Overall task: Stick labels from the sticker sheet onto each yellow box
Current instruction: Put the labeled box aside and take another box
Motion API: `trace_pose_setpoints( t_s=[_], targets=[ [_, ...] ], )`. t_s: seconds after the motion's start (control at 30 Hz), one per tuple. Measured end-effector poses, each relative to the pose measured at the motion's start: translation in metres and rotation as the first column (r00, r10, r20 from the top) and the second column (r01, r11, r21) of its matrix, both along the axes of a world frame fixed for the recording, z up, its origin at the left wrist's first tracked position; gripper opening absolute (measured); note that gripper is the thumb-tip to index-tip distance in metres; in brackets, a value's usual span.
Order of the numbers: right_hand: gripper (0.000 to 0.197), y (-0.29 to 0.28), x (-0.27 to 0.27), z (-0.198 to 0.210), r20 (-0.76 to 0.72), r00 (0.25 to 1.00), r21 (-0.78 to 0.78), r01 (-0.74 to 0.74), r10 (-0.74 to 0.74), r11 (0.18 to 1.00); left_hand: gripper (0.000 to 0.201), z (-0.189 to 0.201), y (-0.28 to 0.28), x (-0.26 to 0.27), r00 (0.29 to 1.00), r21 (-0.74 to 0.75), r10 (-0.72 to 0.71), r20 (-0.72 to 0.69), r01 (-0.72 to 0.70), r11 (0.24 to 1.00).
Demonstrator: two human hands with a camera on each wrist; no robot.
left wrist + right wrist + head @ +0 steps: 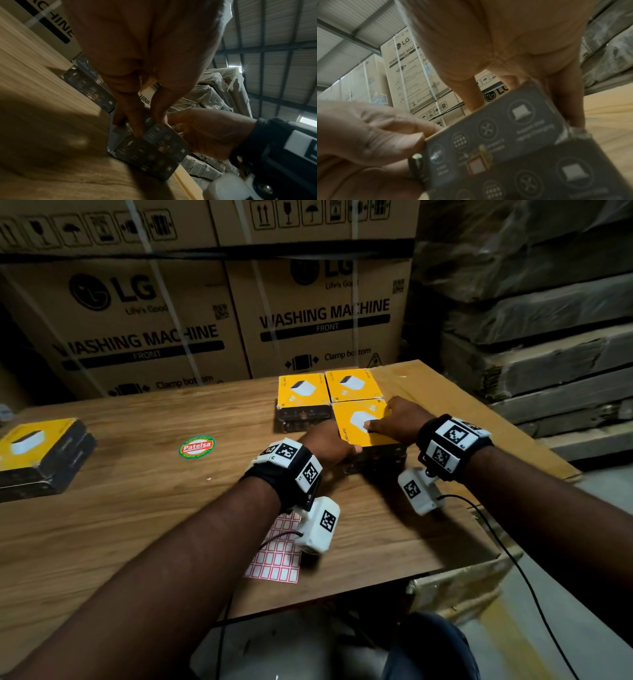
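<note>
Yellow box (363, 422) beside table edge (455, 566)

Bare forearms, black wrist straps (455, 443) with black-and-white square markers, white wrist cameras (320, 525), black cables (513, 559)

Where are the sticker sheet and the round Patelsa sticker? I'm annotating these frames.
sticker sheet (274, 559): head view, on its grid of red-bordered labels.
Patelsa sticker (197, 446): head view, on its red centre band.
</note>
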State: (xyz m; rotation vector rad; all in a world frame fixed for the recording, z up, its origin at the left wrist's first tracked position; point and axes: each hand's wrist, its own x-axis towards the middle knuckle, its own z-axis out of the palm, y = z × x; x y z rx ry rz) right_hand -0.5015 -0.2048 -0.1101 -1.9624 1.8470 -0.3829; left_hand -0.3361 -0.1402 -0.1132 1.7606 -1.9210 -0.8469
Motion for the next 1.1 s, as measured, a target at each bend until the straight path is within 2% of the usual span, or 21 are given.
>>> trace_pose_setpoints(
  t_s=[0.2,0.5,0.67,0.73,0.9,1.0,1.1],
  targets=[
    [0.068,0.0,0.003,0.003,-0.032,0.999,-0.004,-0.003,0.003,1.0,0.044,-0.007,-0.009,-0.007,0.994,0.009,0.028,0.105,-0.029,1.0],
    [0.064,-0.003,0.002,0.004,-0.047,0.999,-0.011,-0.004,0.004,1.0,0.045,-0.011,-0.013,-0.012,0.99,-0.013,0.07,0.126,-0.069,0.998],
    [0.066,-0.004,0.001,0.005,-0.036,0.999,0.001,-0.002,0.002,1.0,0.037,-0.006,-0.005,-0.008,0.991,-0.036,0.036,0.126,-0.032,0.999],
    [0.068,-0.001,0.003,0.007,-0.039,0.999,-0.012,0.004,-0.005,1.0,0.042,0.0,-0.001,-0.002,0.99,-0.042,0.054,0.133,-0.049,0.998],
    [0.072,0.013,0.033,0.019,-0.125,0.992,-0.195,-0.024,0.0,0.98,0.063,0.012,0.007,0.033,0.95,-0.126,0.13,0.285,-0.097,0.987],
    [0.064,0.024,0.072,0.031,-0.164,0.984,-0.328,-0.125,0.074,0.936,0.058,0.016,0.014,0.073,0.913,-0.177,0.223,0.341,-0.171,0.969],
    [0.059,0.035,0.118,0.039,-0.193,0.963,-0.356,-0.249,0.19,0.901,0.058,0.02,0.027,0.124,0.873,-0.185,0.331,0.359,-0.281,0.942]
  ],
)
